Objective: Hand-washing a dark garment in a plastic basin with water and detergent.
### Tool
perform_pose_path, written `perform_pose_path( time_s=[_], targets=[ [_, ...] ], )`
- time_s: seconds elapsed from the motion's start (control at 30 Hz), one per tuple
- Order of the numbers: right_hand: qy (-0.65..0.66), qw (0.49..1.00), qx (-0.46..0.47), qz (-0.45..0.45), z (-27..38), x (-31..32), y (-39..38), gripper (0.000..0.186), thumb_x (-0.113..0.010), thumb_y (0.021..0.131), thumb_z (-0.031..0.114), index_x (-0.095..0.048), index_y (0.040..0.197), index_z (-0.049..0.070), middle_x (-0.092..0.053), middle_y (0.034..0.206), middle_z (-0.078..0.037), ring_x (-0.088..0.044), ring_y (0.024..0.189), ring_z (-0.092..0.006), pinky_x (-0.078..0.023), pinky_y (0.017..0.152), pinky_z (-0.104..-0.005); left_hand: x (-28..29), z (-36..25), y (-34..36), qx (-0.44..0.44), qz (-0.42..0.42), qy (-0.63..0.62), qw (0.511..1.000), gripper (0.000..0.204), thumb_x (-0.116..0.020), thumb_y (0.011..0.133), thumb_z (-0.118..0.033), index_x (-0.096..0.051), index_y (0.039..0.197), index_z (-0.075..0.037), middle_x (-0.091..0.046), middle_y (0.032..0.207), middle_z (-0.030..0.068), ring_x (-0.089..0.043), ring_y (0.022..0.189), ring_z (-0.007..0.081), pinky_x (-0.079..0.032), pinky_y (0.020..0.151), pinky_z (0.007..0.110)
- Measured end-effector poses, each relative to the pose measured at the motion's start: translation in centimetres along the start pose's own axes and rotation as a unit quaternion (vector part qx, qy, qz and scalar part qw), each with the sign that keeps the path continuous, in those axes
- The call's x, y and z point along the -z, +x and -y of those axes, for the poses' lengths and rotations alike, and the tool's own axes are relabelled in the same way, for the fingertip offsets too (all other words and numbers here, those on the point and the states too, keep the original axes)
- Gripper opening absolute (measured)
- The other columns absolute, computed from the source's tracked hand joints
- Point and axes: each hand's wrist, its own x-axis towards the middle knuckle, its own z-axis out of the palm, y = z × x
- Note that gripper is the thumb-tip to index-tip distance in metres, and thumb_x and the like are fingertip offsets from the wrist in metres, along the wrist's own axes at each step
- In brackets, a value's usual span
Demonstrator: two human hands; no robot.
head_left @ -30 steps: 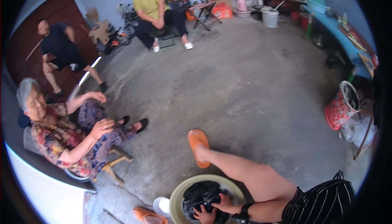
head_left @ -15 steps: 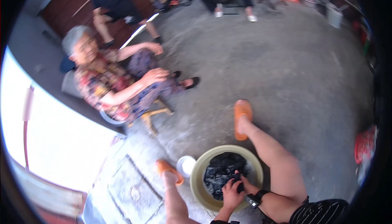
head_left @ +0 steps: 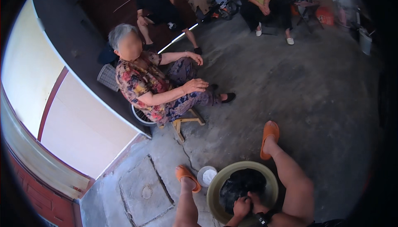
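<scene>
Between my feet stands a wide olive-green basin [head_left: 214, 194] with dark wet cloth [head_left: 244, 180] lying in water. My left hand [head_left: 241, 206] is closed over the near part of the basin, its fingers curled on a bit of the dark cloth. Pressed close beside it, my right hand [head_left: 256, 202] is closed on the same cloth, its fingers partly hidden. A dark band with a small device sits on my right wrist. Touching or nearly touching the basin's left side is a small pale bowl [head_left: 207, 176] of white powder.
My orange slippers [head_left: 270, 139] flank the basin. A person in a flowered shirt [head_left: 145, 80] sits on a wooden stool [head_left: 182, 123] to the left. Two more people sit farther back. A square slab [head_left: 143, 194] is set in the floor at left. A grey bucket [head_left: 365, 41] stands far right.
The view has swung left and up, so the basin and people appear farther right and lower. My hands stay together over the basin, lower against the cloth.
</scene>
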Motion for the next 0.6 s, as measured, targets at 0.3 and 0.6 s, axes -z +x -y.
perform_pose_path(
  time_s=[0.3, 0.6],
  targets=[
    [-0.322, 0.91, -0.091, -0.244, 0.8, 1.2, 0.6, 0.056, -0.059, 0.082, 0.034, -0.037, 0.128, 0.011, -0.049, 0.119, -0.017, -0.049, 0.108, -0.0335, -0.044, 0.083, -0.0413, 1.2, 10.8, 5.8, 0.091, -0.133, 0.018, 0.987, 0.061, -0.058, 0.075, -0.052, -0.05, 0.115, -0.006, -0.04, 0.12, 0.0307, -0.04, 0.109, 0.0487, -0.034, 0.093, 0.052],
    [-0.494, 0.861, -0.117, 0.0, 2.4, 0.8, -1.8, 0.073, -0.066, 0.075, 0.04, -0.033, 0.129, 0.003, -0.049, 0.116, -0.019, -0.051, 0.104, -0.0349, -0.045, 0.081, -0.0428, -2.7, 9.6, 7.1, -0.003, 0.073, 0.239, 0.968, 0.055, -0.063, 0.07, -0.034, -0.049, 0.118, -0.012, -0.042, 0.119, 0.0237, -0.042, 0.109, 0.0435, -0.037, 0.091, 0.051]
  ],
)
